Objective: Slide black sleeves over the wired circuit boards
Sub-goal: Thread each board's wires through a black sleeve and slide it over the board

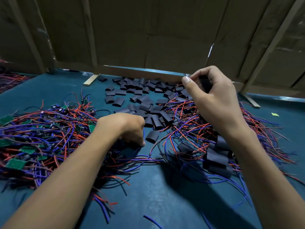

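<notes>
With right hand (212, 96) pinching sleeve (204, 83).

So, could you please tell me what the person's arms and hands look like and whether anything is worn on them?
Both forearms are bare, with no sleeves in view. The left hand and the right hand wear no gloves, rings, watch or wristband. The right thumb's nail is short and unpainted.

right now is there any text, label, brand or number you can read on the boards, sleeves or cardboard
None can be read.
green circuit boards: any markings too small and blurred to tell.
black sleeves: plain, no print shows, including the one the right hand holds.
cardboard wall: plain, no lettering shows.
small green scrap: too small to tell.
</notes>
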A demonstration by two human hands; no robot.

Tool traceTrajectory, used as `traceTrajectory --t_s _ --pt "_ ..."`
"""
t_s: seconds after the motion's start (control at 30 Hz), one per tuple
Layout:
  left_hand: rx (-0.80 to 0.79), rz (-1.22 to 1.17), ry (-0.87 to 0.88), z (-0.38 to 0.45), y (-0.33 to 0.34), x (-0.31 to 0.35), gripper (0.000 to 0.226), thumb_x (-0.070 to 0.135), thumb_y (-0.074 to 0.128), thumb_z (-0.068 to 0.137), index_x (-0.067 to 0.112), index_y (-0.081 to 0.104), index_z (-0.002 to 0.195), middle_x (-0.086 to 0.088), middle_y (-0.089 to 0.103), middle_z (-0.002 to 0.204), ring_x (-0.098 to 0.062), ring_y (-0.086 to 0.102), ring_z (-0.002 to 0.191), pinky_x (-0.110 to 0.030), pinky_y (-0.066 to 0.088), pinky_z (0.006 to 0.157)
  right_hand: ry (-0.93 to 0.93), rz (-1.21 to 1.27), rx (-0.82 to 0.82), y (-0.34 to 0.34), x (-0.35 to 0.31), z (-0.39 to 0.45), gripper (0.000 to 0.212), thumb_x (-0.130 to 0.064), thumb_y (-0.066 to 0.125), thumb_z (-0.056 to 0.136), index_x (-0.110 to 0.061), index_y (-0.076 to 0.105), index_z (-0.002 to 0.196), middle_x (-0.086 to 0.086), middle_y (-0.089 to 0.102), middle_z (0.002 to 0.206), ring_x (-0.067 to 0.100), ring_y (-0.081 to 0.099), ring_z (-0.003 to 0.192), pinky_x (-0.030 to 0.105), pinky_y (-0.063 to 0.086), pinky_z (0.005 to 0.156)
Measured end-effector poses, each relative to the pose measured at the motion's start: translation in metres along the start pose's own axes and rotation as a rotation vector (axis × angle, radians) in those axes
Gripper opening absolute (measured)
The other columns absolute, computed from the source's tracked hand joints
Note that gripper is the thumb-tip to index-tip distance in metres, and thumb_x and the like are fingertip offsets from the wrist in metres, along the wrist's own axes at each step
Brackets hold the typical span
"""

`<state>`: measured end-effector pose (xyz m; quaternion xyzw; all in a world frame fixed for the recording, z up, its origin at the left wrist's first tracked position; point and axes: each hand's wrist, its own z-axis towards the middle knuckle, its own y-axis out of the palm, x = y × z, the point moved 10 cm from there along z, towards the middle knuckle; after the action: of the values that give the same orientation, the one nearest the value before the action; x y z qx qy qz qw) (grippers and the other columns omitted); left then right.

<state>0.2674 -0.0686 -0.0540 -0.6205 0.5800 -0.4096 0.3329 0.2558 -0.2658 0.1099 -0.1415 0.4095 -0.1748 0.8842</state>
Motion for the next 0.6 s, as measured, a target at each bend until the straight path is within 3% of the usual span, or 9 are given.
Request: traceTrajectory --t_s 0.1,0.27,0.47,0.6 --pt "0.004 -0.014 0.040 -0.002 -0.004 0.006 0.028 0.036 0.070 0.088 0.013 0.066 0.072 0.002 0.061 0.060 -0.019 0.052 0.054 -0.021 0.037 0.044 0.035 -0.035 0.017 -0.003 0.005 0.001 0.016 -0.034 0.070 0.093 -0.019 0.063 0.096 -0.013 0.059 0.069 0.009 0.057 0.058 0.038 0.053 0.060" --pt "0.018 -0.105 -0.016 0.002 -0.005 -0.005 0.037 0.041 0.077 0.083 0.013 0.061 0.064 0.009 0.057 0.041 -0.010 0.052 0.033 -0.020 0.043 0.042 0.080 -0.052 0.047 -0.010 0.011 0.004 0.004 -0.026 0.065 0.094 -0.026 0.061 0.093 -0.006 0.064 0.075 0.020 0.064 0.061 0.049 0.057 0.064" --pt "0.050 -0.056 -0.062 0.005 -0.002 -0.010 0.027 0.031 0.072 0.073 0.016 0.054 0.060 0.004 0.061 0.042 -0.021 0.055 0.042 -0.030 0.048 0.056 0.121 -0.052 0.029 -0.007 0.014 0.002 0.008 -0.028 0.067 0.092 -0.023 0.063 0.097 -0.008 0.063 0.078 0.024 0.065 0.066 0.056 0.057 0.070" --pt "0.169 -0.120 -0.014 -0.002 -0.015 0.005 0.036 0.038 0.066 0.076 0.016 0.048 0.055 0.007 0.049 0.036 -0.018 0.045 0.038 -0.021 0.035 0.047 0.136 -0.051 0.040 -0.006 0.018 0.002 0.006 -0.026 0.064 0.092 -0.025 0.061 0.097 -0.005 0.063 0.078 0.025 0.065 0.067 0.052 0.058 0.071"
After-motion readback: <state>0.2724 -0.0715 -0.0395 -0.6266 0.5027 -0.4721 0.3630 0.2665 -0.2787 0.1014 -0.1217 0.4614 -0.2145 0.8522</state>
